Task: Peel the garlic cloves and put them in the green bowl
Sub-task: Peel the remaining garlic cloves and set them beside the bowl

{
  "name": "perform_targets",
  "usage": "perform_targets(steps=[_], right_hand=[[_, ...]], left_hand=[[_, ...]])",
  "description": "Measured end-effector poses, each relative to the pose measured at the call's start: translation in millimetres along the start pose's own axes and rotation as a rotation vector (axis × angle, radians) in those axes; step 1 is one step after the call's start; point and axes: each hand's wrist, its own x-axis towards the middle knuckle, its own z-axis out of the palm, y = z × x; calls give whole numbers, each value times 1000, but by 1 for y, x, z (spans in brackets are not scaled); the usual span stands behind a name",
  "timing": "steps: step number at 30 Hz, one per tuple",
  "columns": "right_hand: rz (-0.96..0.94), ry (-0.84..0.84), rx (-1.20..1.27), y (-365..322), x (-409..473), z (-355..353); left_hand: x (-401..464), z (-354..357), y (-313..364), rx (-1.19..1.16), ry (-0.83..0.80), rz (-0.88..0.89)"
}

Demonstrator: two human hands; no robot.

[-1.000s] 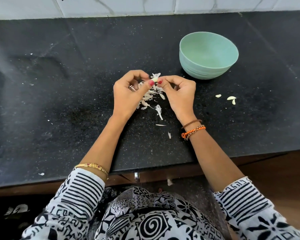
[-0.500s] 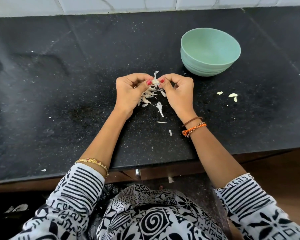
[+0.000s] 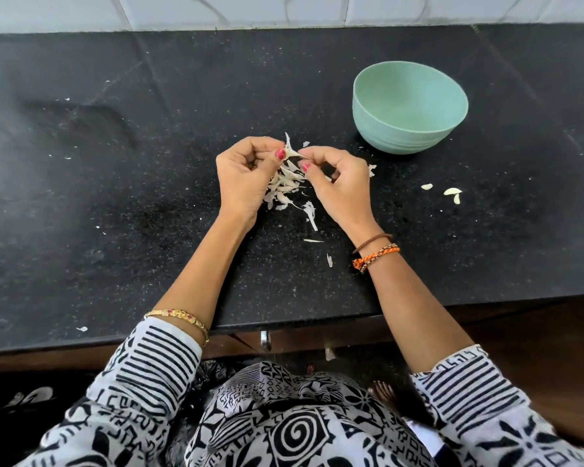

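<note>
garlic clove [image 3: 291, 152] mostly hidden, both hands pinching

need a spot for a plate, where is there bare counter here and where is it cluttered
Freest is the wide stretch of counter left of the left hand, with only tiny flecks. Another bare patch lies behind the hands, between the wall tiles and the green bowl. It is crowded under the hands, at the peel pile, and right of the right hand near the loose pieces.
</note>
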Motion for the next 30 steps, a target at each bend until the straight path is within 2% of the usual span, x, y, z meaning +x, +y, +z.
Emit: perform_targets(steps=[3, 12, 17, 21, 24, 27, 30], right_hand=[[-24, 32, -49, -1, -1, 0], [-201, 275, -253, -3, 0, 2], [-44, 116, -83, -3, -2, -1], [92, -7, 203, -5, 1, -2], [128, 20, 252, -7, 1, -2], [200, 130, 310, -5, 6, -6], [164, 202, 205, 0, 9, -10]], left_hand=[[1, -2, 1, -30, -8, 3], [2, -1, -2, -75, -138, -45], [4, 0, -5, -100, -159, -79], [6, -1, -5, -144, -132, -111], [6, -2, -3, -150, -161, -112], [2, 0, -2, -147, -240, -121], [2, 1, -2, -121, -194, -92]])
